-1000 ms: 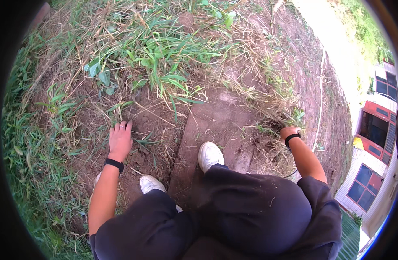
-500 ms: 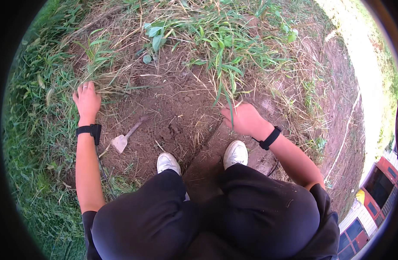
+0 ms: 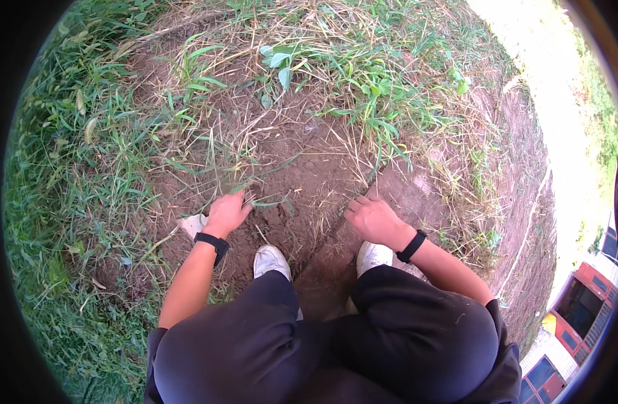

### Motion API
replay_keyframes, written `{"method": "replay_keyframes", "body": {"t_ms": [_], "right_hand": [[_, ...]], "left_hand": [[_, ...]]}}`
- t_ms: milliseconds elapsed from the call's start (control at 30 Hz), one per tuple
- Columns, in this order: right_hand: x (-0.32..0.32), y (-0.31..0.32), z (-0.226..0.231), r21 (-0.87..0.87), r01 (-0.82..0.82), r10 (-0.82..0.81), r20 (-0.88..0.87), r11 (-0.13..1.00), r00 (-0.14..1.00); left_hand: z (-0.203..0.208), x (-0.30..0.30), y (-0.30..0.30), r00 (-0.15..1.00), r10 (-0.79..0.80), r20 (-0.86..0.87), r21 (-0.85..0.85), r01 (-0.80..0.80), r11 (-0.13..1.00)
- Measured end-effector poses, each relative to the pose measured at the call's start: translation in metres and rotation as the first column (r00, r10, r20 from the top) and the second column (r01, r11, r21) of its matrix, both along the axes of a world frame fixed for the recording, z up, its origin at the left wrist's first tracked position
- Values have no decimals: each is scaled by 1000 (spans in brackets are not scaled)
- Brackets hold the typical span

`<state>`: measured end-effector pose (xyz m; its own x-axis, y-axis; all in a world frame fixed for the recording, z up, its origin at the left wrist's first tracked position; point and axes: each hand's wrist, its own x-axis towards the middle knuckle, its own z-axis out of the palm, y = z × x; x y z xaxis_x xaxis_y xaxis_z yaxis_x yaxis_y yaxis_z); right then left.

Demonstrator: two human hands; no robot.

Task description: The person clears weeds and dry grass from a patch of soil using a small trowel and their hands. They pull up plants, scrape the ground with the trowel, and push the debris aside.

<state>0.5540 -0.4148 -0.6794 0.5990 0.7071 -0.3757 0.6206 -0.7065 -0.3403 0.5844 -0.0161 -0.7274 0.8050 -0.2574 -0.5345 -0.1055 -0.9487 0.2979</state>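
My left hand (image 3: pixel 228 213) is closed low over the bare soil, with thin green grass blades (image 3: pixel 267 203) sticking out past its fingers. Just left of it shows the pale blade of a small hand trowel (image 3: pixel 192 225); the hand and wrist cover the trowel's handle. My right hand (image 3: pixel 375 219) hovers or rests in front of my right shoe, fingers curled downward. Whatever lies in those fingers, if anything, is hidden. A tuft of green grass (image 3: pixel 383 128) grows beyond the right hand.
My white shoes (image 3: pixel 271 260) stand on brown soil (image 3: pixel 302 178) strewn with dry stalks. Dense green grass (image 3: pixel 60 222) covers the left side. A broad-leaved plant (image 3: pixel 280 60) grows ahead. At far right are a pale strip of ground and a red-framed building (image 3: pixel 581 306).
My left hand has moved right and nearer, from the grass edge to beside the trowel, bringing grass blades along. My right hand has drawn back from the grass tuft. The view has shifted slightly.
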Motion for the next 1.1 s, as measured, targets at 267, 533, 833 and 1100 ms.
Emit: {"method": "replay_keyframes", "body": {"t_ms": [267, 533, 833, 1100], "right_hand": [[41, 79, -1, 401, 47, 28, -179, 915, 983], [10, 84, 7, 54, 511, -369, -627, 858, 686], [20, 78, 62, -137, 462, -482, -263, 876, 836], [38, 112, 46, -137, 190, -217, -221, 972, 951]], "left_hand": [[44, -6, -67, 935, -298, 194, -401, 352, 845], [93, 24, -69, 915, -290, 282, -405, 387, 828], [-54, 108, -64, 803, -441, 401, 321, 328, 889], [-87, 138, 7, 913, -249, 323, 493, 63, 868]]}}
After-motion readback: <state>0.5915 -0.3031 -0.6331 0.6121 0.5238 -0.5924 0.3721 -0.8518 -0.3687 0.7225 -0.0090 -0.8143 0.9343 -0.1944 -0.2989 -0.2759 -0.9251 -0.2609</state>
